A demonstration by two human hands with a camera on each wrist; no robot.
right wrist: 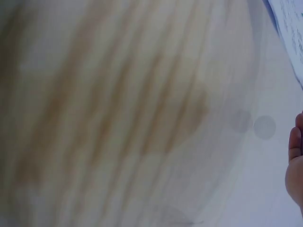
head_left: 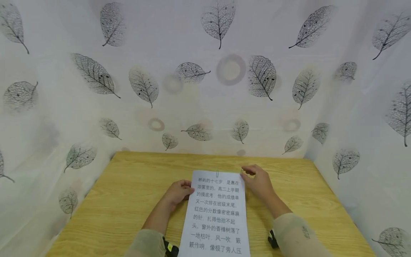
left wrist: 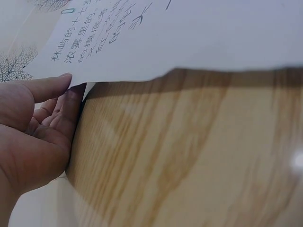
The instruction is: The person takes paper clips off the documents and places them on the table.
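Printed paper (head_left: 216, 214), held over the wooden table (head_left: 128, 200) in front of the person, writing right way up in the head view, left edge lifted off the table in the left wrist view, lower end running out of sight. Gripped near the top of that left edge by the left hand (head_left: 178, 192) — thumb above, fingers beneath, in a plain pinch. At the upper right corner, the right hand (head_left: 259, 181), thumb and forefinger pinched about a small second paper clip (head_left: 242, 171); only a slice of that same hand at the margin of the right wrist view, too little for reading the grip from there.

Done, as far as visible: a first paper clip (head_left: 217, 174) seated on the top edge, close to the middle and apart from all fingers. Under way, seemingly: fitting of the second paper clip at the right corner. Cannot tell whether already biting the paper or merely held against it, lower part too small and partly hidden. Left, presumably: seating it there and letting go with both hands. At the upper left corner, no clip visible — and no clue about any need for one
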